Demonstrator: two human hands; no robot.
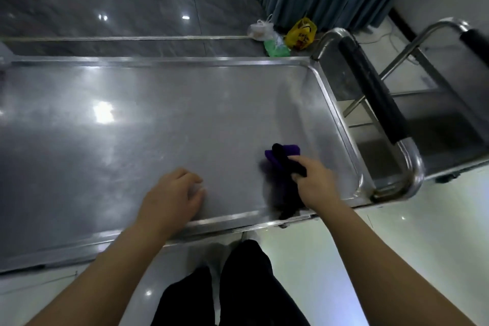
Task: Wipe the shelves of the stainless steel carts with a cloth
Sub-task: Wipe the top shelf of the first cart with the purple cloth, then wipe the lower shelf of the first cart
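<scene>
One bunched, purple-black cloth [292, 152] lies on the steel shelf [158, 119], right hand [316, 184] fingers curled round it.

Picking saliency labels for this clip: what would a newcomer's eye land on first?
The purple cloth, gripped by the right hand on the right part of the stainless steel cart's top shelf, stands out against the grey metal. The left hand rests on the shelf near its front rim. On the floor beyond the cart, a yellow plastic bag adds bright colour.
</scene>
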